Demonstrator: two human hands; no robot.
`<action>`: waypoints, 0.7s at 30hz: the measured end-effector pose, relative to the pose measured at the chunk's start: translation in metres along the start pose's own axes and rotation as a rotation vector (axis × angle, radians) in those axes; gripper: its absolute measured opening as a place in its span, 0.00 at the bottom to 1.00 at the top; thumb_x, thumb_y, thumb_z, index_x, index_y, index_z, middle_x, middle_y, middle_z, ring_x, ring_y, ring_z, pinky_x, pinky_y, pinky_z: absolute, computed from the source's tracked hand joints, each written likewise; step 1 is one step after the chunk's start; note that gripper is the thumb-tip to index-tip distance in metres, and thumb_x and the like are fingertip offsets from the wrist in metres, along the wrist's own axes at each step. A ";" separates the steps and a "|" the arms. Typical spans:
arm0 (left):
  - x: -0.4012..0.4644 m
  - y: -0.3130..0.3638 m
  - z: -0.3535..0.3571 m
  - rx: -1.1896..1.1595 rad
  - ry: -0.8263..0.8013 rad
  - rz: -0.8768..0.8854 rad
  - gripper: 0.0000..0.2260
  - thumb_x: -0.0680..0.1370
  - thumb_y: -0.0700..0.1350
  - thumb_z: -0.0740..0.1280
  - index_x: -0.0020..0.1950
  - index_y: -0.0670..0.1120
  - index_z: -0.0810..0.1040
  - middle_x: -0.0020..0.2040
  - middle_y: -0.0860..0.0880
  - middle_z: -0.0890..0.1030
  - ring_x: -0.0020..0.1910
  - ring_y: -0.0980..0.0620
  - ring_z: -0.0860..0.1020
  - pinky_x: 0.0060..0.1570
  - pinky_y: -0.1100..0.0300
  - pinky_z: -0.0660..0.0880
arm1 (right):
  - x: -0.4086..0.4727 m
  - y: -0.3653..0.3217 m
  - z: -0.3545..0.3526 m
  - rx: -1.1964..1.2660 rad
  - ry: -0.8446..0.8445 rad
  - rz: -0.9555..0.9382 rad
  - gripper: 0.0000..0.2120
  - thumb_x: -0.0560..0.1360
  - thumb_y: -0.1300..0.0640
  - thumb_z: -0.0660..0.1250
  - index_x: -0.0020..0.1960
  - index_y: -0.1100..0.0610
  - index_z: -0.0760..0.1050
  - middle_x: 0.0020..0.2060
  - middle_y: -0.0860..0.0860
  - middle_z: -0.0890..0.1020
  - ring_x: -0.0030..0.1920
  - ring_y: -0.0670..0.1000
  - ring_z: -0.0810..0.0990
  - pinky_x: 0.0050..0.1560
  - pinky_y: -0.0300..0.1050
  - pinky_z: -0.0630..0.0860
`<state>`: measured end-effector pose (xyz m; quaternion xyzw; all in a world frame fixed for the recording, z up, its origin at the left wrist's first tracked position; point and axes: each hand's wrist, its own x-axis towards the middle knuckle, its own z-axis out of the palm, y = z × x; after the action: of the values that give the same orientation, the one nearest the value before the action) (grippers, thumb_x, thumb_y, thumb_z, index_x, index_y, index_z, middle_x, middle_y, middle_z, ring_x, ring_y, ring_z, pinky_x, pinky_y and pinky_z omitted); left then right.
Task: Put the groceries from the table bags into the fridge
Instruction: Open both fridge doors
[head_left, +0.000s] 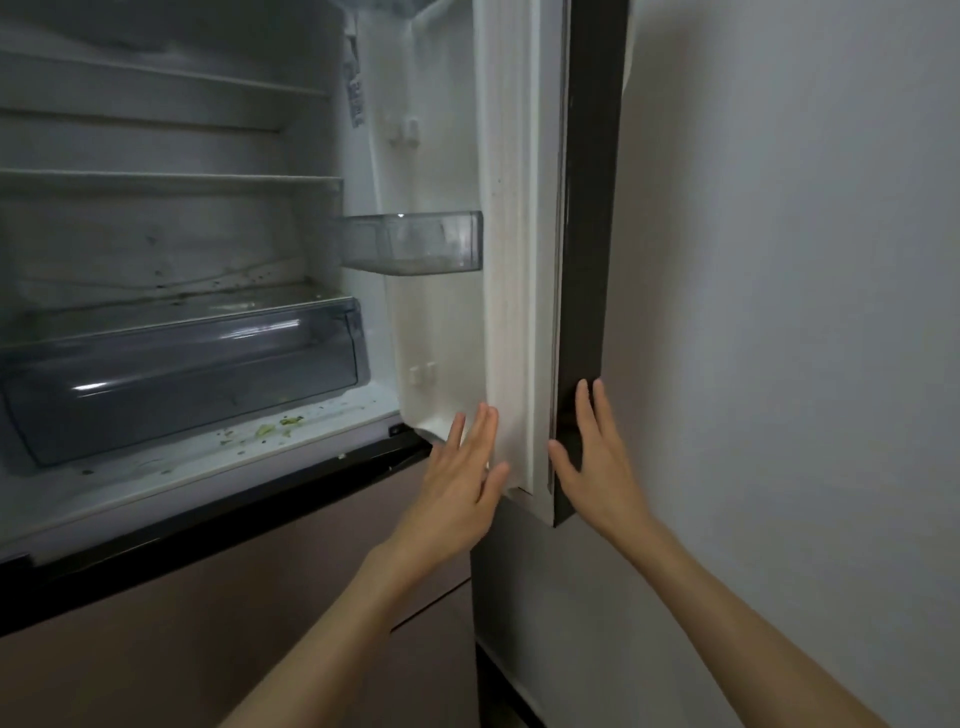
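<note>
The fridge stands open in front of me, its white door (511, 260) swung out to the right with a dark outer face. My left hand (457, 478) has straight fingers against the inner side of the door's lower corner. My right hand (592, 462) lies flat with straight fingers on the dark outer edge of the same corner. Neither hand holds anything. Inside, the shelves (171, 179) are bare and a clear crisper drawer (182, 374) sits at the bottom. No groceries or bags are in view.
A clear door bin (415, 241) hangs on the door's inner side. Green crumbs (280, 423) lie on the fridge floor in front of the drawer. Pinkish lower fridge doors (234, 597) are closed below. A grey wall (779, 312) stands close on the right.
</note>
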<state>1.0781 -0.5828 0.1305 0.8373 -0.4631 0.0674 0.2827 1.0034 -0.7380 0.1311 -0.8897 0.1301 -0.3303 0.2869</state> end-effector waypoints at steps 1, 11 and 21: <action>0.006 0.003 0.003 0.044 -0.023 0.004 0.23 0.82 0.53 0.47 0.69 0.57 0.33 0.70 0.60 0.32 0.71 0.59 0.31 0.71 0.57 0.36 | 0.004 0.005 -0.002 -0.004 0.005 0.010 0.34 0.79 0.53 0.58 0.76 0.51 0.39 0.76 0.48 0.41 0.76 0.50 0.48 0.73 0.46 0.53; 0.059 0.022 0.038 0.237 -0.093 0.026 0.26 0.82 0.51 0.46 0.72 0.54 0.31 0.71 0.59 0.32 0.71 0.55 0.30 0.70 0.56 0.34 | 0.030 0.049 -0.015 -0.023 -0.015 -0.010 0.28 0.81 0.57 0.54 0.76 0.56 0.44 0.77 0.48 0.46 0.76 0.45 0.47 0.68 0.32 0.45; 0.107 0.033 0.057 0.209 -0.154 0.026 0.24 0.82 0.51 0.45 0.75 0.52 0.35 0.76 0.56 0.37 0.74 0.52 0.34 0.73 0.52 0.39 | 0.069 0.083 -0.026 -0.035 -0.114 0.022 0.30 0.81 0.61 0.52 0.76 0.57 0.40 0.77 0.50 0.43 0.76 0.47 0.48 0.67 0.32 0.47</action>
<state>1.1029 -0.7061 0.1366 0.8589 -0.4846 0.0545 0.1567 1.0348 -0.8445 0.1329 -0.9106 0.1291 -0.2734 0.2819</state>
